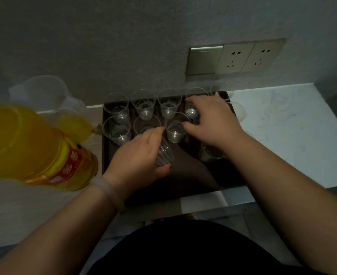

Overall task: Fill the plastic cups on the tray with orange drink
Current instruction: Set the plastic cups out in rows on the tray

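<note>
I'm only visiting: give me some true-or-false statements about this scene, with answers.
1. The cups standing on the tray have no orange drink in them. True.
2. The left hand holds the bottle. False: it holds a tilted cup; the bottle sits left of the tray, untouched.
3. The right hand is over the tray's cups. True.
4. The tray is white. False: it is dark.
</note>
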